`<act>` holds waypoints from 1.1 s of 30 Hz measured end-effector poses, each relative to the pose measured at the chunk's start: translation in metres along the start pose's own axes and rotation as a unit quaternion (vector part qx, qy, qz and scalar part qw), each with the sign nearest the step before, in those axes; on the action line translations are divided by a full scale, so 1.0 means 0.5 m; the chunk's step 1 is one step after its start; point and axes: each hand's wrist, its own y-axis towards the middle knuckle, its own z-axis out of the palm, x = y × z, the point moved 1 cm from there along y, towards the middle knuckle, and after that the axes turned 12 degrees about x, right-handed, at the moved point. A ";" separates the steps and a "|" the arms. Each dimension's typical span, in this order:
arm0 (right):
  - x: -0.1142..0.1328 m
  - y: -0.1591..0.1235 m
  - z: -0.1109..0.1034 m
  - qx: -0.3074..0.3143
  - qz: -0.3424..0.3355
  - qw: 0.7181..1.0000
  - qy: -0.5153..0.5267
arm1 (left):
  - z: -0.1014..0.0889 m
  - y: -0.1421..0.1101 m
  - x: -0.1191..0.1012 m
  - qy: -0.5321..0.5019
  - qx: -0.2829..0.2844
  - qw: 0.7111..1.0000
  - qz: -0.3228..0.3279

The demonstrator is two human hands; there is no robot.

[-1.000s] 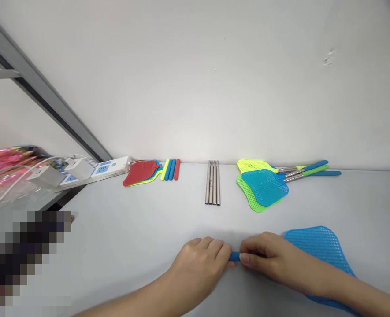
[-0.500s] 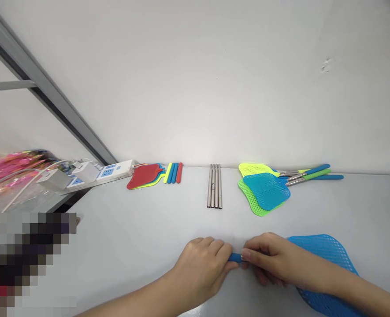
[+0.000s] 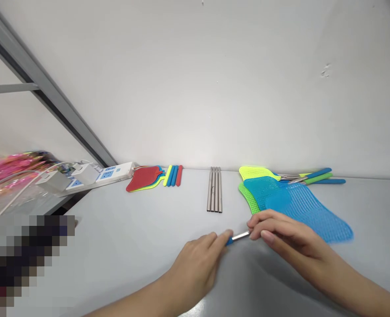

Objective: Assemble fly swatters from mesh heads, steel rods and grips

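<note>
A blue fly swatter with a metal rod is held low over the table. My left hand is closed around its blue handle, most of which is hidden by the fingers. At the rod's other end is my right hand, fingers loosely extended over the metal and thumb apart from them. Behind that hand the blue mesh head appears, slightly blurred, overlapping a pile of swatters. The joint of rod and head is hidden by my right hand.
Several metal rods lie side by side at mid-table. Left of them are loose coloured handles and swatter heads. Assembled swatters lie back right. A power strip with plugged-in chargers sits by the wall.
The blue swatter head has turned up and away from me, now over the pile. Both hands have moved slightly; my right fingers have loosened from their pinch, and more rod shows.
</note>
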 end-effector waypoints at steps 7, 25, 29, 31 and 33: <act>-0.007 0.006 0.019 0.081 0.054 0.992 0.078 | -0.003 -0.003 0.011 -0.231 -0.122 0.963 -0.067; -0.034 0.003 0.092 0.235 0.080 0.894 0.372 | 0.043 0.002 -0.053 -0.624 -0.095 0.772 0.082; -0.036 0.006 0.094 0.216 0.063 0.884 0.409 | 0.051 0.020 -0.060 -0.651 -0.082 0.753 0.057; -0.040 0.008 0.095 0.193 0.060 0.891 0.406 | 0.055 0.028 -0.061 -0.641 -0.084 0.761 0.047; -0.048 0.008 0.095 0.175 0.066 0.888 0.421 | 0.057 0.037 -0.060 -0.643 -0.080 0.761 0.039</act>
